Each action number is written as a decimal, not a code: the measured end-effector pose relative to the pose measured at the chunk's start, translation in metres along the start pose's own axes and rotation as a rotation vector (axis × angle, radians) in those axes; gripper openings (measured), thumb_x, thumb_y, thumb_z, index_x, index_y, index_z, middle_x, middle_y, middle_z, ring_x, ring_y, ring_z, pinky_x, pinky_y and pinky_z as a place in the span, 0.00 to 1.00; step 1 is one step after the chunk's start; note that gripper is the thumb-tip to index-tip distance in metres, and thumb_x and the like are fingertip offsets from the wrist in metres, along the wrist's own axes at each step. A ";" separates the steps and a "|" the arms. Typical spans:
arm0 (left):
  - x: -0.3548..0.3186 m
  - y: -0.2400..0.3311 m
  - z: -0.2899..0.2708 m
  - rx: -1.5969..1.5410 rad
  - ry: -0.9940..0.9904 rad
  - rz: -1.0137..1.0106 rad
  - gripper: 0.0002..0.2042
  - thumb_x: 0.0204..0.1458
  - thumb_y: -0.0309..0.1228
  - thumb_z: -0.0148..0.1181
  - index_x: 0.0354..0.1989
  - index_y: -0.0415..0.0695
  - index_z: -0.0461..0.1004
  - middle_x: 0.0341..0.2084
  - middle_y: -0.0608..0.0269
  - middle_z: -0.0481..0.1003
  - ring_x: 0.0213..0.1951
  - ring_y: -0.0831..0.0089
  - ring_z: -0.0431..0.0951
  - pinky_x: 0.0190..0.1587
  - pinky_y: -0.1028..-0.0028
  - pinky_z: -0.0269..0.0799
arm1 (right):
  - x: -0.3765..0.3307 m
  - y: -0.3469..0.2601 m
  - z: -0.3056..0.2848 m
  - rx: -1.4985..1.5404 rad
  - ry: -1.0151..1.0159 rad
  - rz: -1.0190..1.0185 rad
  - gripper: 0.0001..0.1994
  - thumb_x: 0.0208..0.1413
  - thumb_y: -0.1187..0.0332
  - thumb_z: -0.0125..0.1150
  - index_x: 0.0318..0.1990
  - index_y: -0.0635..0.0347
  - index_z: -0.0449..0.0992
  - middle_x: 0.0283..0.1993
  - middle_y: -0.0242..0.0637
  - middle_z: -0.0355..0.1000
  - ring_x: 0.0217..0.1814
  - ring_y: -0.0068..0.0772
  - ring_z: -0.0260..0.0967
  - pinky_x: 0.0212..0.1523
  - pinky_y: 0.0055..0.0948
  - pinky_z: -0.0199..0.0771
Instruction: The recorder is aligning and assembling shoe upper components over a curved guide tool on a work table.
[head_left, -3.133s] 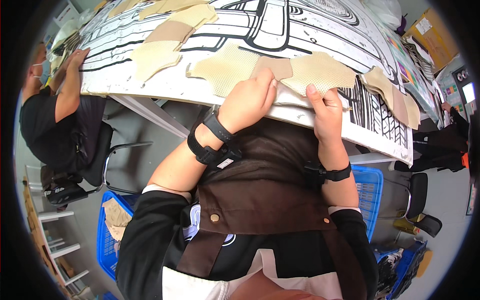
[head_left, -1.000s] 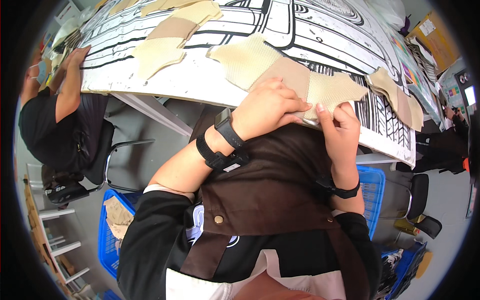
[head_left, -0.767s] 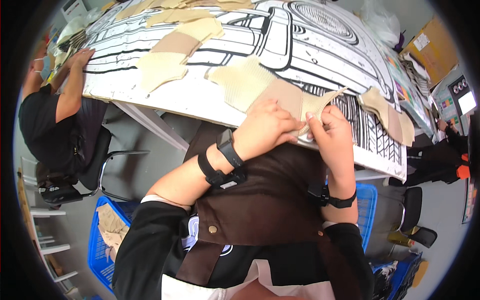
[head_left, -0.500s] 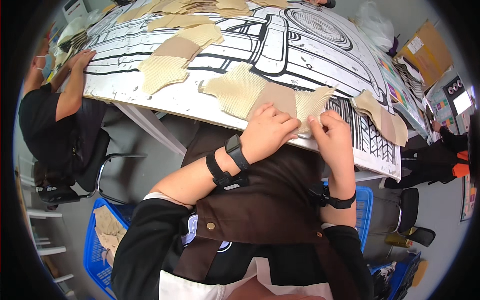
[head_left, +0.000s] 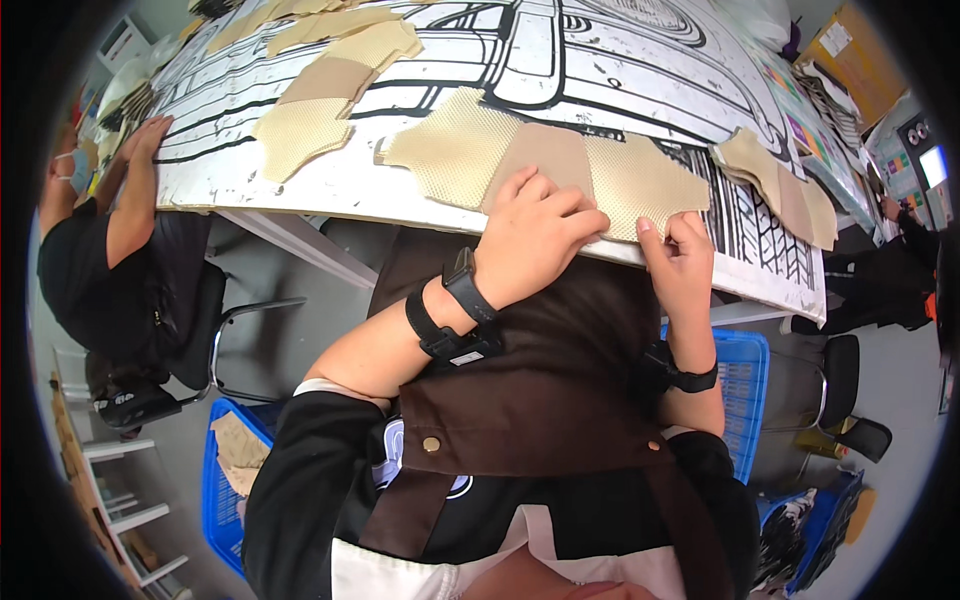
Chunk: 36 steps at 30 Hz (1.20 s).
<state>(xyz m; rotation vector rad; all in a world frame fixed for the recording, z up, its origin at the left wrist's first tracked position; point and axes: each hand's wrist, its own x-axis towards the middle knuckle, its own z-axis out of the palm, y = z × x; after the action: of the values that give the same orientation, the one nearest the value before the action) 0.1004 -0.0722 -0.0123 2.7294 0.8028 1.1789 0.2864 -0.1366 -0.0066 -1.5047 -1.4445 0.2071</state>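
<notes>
A cut fabric piece with cream mesh ends (head_left: 645, 180) and a smooth tan middle panel lies spread along the table's near edge. My left hand (head_left: 540, 235) rests on the tan panel with bent fingers. Its thumb and forefinger close on the piece's near edge, where the panel meets the right mesh end. Further right, my right hand (head_left: 682, 245) has curled fingers, with its thumb at that mesh end's near edge. Both hands grip the same piece, though its edge is partly hidden by the fingers.
Similar pieces lie at left (head_left: 315, 100) and in a small stack at right (head_left: 775, 185) on the printed table (head_left: 390, 190). A co-worker (head_left: 110, 220) sits at left with hands on the table. Blue baskets (head_left: 742, 390) stand beside me, and a black chair (head_left: 842, 385) at right.
The right mesh end, raised and folded up before, now lies flat and spread toward the right. My right hand has shifted slightly right and down along its edge. The whole view has tilted a little.
</notes>
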 end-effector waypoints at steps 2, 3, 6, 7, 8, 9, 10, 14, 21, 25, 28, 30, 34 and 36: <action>0.001 0.000 -0.001 0.005 -0.019 0.006 0.07 0.44 0.31 0.62 0.33 0.57 0.75 0.31 0.78 0.73 0.36 0.68 0.68 0.54 0.61 0.60 | 0.001 -0.002 -0.003 -0.070 -0.031 -0.055 0.15 0.48 0.71 0.64 0.19 0.67 0.65 0.21 0.35 0.57 0.21 0.27 0.53 0.22 0.26 0.53; 0.001 0.000 -0.001 0.009 -0.026 0.009 0.07 0.44 0.30 0.62 0.33 0.57 0.75 0.32 0.78 0.73 0.37 0.68 0.69 0.54 0.60 0.60 | 0.001 -0.003 -0.003 -0.104 -0.043 -0.057 0.15 0.47 0.71 0.64 0.19 0.67 0.65 0.21 0.36 0.58 0.20 0.27 0.53 0.22 0.25 0.54; 0.002 -0.003 0.001 -0.006 -0.047 0.022 0.08 0.44 0.30 0.62 0.34 0.56 0.75 0.34 0.78 0.74 0.40 0.68 0.69 0.55 0.58 0.58 | 0.004 -0.005 -0.003 -0.128 -0.058 -0.033 0.15 0.46 0.71 0.65 0.18 0.66 0.65 0.21 0.36 0.58 0.20 0.28 0.55 0.22 0.25 0.57; 0.002 -0.003 0.000 -0.014 -0.049 0.031 0.09 0.45 0.30 0.61 0.36 0.56 0.75 0.36 0.78 0.74 0.41 0.68 0.70 0.56 0.57 0.58 | 0.003 -0.005 -0.003 -0.130 -0.052 -0.031 0.15 0.46 0.71 0.65 0.18 0.66 0.65 0.21 0.36 0.58 0.20 0.28 0.55 0.22 0.25 0.57; 0.002 -0.002 0.001 -0.016 -0.050 0.037 0.09 0.45 0.30 0.61 0.36 0.56 0.75 0.36 0.78 0.74 0.41 0.68 0.70 0.56 0.57 0.58 | 0.002 -0.005 -0.004 -0.147 -0.053 -0.045 0.14 0.45 0.71 0.66 0.18 0.66 0.65 0.20 0.36 0.58 0.20 0.28 0.55 0.22 0.25 0.58; 0.001 -0.001 0.001 0.022 -0.058 0.060 0.10 0.45 0.31 0.61 0.38 0.57 0.75 0.37 0.79 0.75 0.42 0.68 0.70 0.56 0.56 0.57 | 0.002 -0.005 -0.004 -0.164 -0.054 -0.060 0.14 0.44 0.71 0.66 0.17 0.65 0.65 0.20 0.36 0.58 0.20 0.28 0.56 0.22 0.26 0.59; 0.000 -0.001 0.002 0.060 -0.069 0.078 0.11 0.45 0.32 0.61 0.39 0.57 0.75 0.39 0.80 0.75 0.43 0.67 0.70 0.56 0.54 0.56 | 0.002 -0.004 -0.004 -0.165 -0.054 -0.055 0.14 0.44 0.71 0.66 0.17 0.65 0.65 0.20 0.36 0.58 0.20 0.28 0.56 0.22 0.26 0.59; -0.001 -0.003 0.001 0.069 -0.113 0.090 0.13 0.46 0.35 0.60 0.43 0.58 0.75 0.40 0.79 0.75 0.44 0.66 0.69 0.57 0.52 0.54 | 0.003 -0.003 -0.003 -0.187 -0.065 -0.077 0.14 0.43 0.71 0.67 0.17 0.65 0.66 0.20 0.36 0.59 0.19 0.28 0.57 0.21 0.27 0.60; -0.003 -0.001 -0.002 0.060 -0.120 0.147 0.16 0.45 0.40 0.61 0.45 0.61 0.75 0.43 0.80 0.74 0.44 0.68 0.68 0.58 0.51 0.53 | 0.000 -0.003 0.001 -0.204 -0.058 -0.089 0.12 0.42 0.72 0.67 0.20 0.64 0.67 0.23 0.35 0.62 0.20 0.26 0.60 0.23 0.24 0.63; 0.000 0.002 -0.003 0.058 -0.178 0.133 0.16 0.45 0.42 0.61 0.44 0.60 0.76 0.42 0.80 0.74 0.41 0.70 0.69 0.58 0.50 0.53 | 0.003 -0.005 0.001 -0.039 -0.014 0.105 0.13 0.43 0.72 0.67 0.34 0.64 0.68 0.28 0.35 0.67 0.20 0.22 0.61 0.24 0.23 0.64; 0.008 0.008 -0.007 0.054 -0.179 0.134 0.14 0.44 0.42 0.61 0.41 0.56 0.76 0.39 0.77 0.75 0.38 0.70 0.69 0.59 0.53 0.53 | 0.012 -0.016 -0.002 0.144 0.114 0.147 0.25 0.44 0.71 0.66 0.50 0.63 0.62 0.33 0.36 0.70 0.19 0.19 0.61 0.24 0.22 0.64; 0.019 0.012 -0.012 0.054 -0.229 0.170 0.14 0.44 0.41 0.61 0.41 0.55 0.76 0.36 0.75 0.76 0.37 0.70 0.70 0.58 0.57 0.55 | 0.026 -0.013 -0.015 -0.068 0.170 0.187 0.31 0.46 0.69 0.65 0.57 0.62 0.56 0.34 0.38 0.71 0.18 0.19 0.59 0.23 0.23 0.64; 0.032 0.011 -0.016 0.146 -0.346 0.231 0.15 0.45 0.41 0.61 0.42 0.53 0.74 0.28 0.72 0.75 0.35 0.68 0.71 0.53 0.67 0.60 | 0.065 -0.005 -0.044 -0.379 0.236 -0.055 0.28 0.46 0.66 0.65 0.55 0.62 0.62 0.38 0.39 0.71 0.27 0.26 0.63 0.30 0.27 0.67; 0.036 0.001 -0.010 0.155 -0.332 0.250 0.16 0.46 0.40 0.60 0.45 0.53 0.73 0.27 0.72 0.74 0.34 0.68 0.71 0.47 0.69 0.64 | 0.095 -0.003 -0.070 -0.470 0.215 -0.130 0.22 0.48 0.64 0.63 0.49 0.63 0.68 0.41 0.42 0.71 0.37 0.37 0.68 0.38 0.32 0.69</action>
<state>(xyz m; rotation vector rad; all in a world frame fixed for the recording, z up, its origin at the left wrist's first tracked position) 0.1145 -0.0572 0.0185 3.1060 0.5445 0.6822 0.3594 -0.0948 0.0759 -1.7325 -1.4701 -0.3889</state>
